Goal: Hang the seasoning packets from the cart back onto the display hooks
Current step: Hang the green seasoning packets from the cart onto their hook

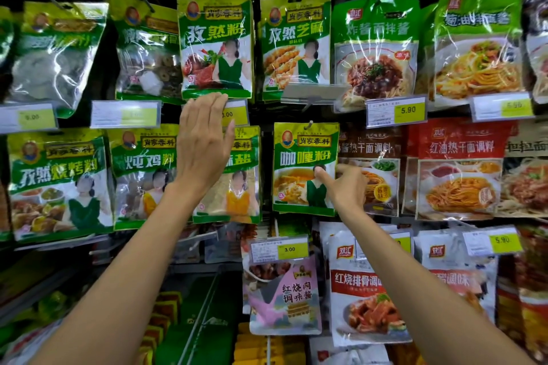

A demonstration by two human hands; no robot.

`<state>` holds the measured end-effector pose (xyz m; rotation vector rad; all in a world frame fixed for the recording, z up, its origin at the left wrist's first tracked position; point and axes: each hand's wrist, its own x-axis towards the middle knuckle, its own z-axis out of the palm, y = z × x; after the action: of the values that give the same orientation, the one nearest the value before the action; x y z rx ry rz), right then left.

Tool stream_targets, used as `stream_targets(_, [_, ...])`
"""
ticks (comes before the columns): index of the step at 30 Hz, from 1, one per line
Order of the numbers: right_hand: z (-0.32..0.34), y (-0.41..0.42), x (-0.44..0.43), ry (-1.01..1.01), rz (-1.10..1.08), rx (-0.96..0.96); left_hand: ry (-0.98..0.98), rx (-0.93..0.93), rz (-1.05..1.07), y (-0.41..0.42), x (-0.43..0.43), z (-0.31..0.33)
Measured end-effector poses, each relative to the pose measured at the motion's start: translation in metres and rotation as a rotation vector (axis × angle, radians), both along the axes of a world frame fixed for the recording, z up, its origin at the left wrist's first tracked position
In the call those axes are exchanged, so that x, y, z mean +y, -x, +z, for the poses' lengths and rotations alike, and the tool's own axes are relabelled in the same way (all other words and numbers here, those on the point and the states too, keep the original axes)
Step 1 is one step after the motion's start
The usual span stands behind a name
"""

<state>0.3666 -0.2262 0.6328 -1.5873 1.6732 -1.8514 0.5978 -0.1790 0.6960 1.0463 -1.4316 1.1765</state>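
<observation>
Your forearms (133, 246) reach up to the display. Your right hand (345, 187) pinches the curry packet (296, 157) at its right edge, thumb on the front, fingers behind it; the packet's top sits on a hook (310, 125) above that grip. Your left hand (204, 139) is flat with straight fingers, the fingertips touching the lower edge of the cumin packet (216, 44) above it.
</observation>
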Motion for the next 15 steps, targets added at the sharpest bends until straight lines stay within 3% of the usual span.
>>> stream_targets(6, [-0.002, 0.0, 0.007, -0.062, -0.08, 0.051, -0.037, -0.019, 0.001, -0.001, 0.003, 0.0])
stream_targets(15, [-0.029, 0.05, 0.072, 0.137, 0.063, 0.044, -0.021, -0.052, -0.105, 0.044, 0.027, -0.031])
